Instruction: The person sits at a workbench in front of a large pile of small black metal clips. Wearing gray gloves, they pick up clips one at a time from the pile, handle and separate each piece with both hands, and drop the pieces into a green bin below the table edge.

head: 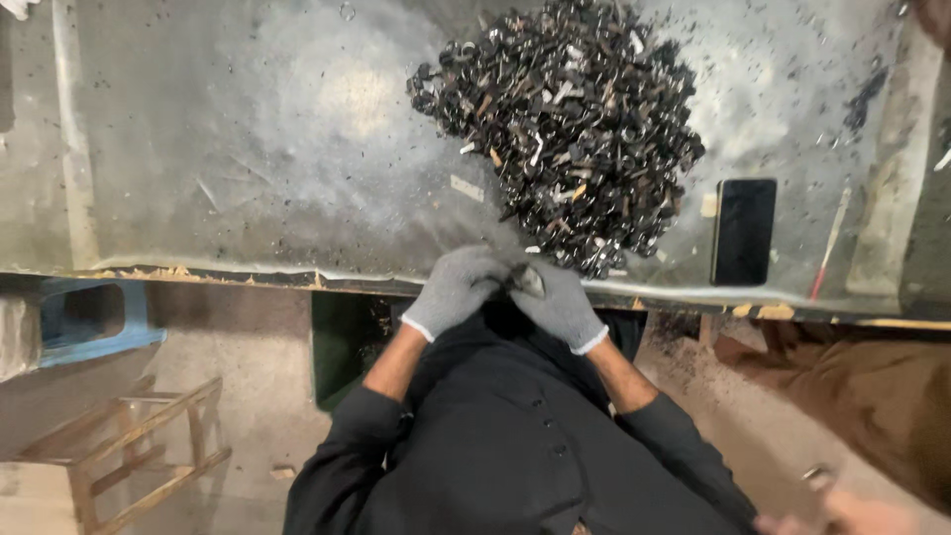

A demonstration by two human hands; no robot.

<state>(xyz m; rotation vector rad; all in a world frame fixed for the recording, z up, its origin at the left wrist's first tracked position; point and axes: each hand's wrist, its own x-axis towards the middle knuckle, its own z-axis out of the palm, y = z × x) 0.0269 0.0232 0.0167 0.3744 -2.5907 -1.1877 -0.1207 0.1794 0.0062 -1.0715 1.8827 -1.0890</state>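
Note:
Both my hands wear grey knit gloves and meet at the near edge of a metal-topped table (248,159). My left hand (454,289) and my right hand (561,305) are closed together on a small dark metal part (528,281) held between them. Just beyond them lies a big heap of small dark metal parts (565,119), its near tip almost touching my fingers. My black sleeves and jacket fill the bottom of the view.
A black phone (743,231) lies face up to the right of the heap, with a red-tipped stick (828,248) beside it. A wooden stool (129,446) and a blue crate (89,317) stand on the floor at left. Another person's hand (852,510) shows at bottom right.

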